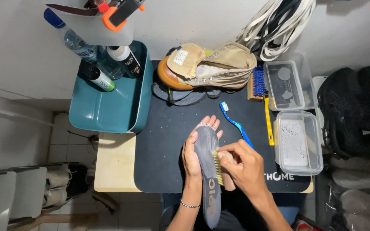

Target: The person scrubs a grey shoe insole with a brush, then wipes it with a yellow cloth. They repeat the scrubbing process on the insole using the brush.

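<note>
Low in the centre of the frame, the left hand [192, 159] cradles a long grey foam shoe insole [207, 171] from beneath, fingers wrapped round it to keep it steady. The right hand [244, 167] clenches a small wooden bristle brush [222, 167], bristles pressed against the insole's edge. Beneath them lies a black work mat [168, 141] on a pale table, with a blue toothbrush [235, 124] just beyond. A tan high-top boot [219, 66] lies at upper centre, a teal tub [108, 107] of bottles upper left, clear plastic boxes [296, 128] at right.

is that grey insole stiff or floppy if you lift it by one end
The grey insole is probably floppy: it looks thin, and the left hand backs it while the right hand presses a brush on it. Likely light too.
</note>
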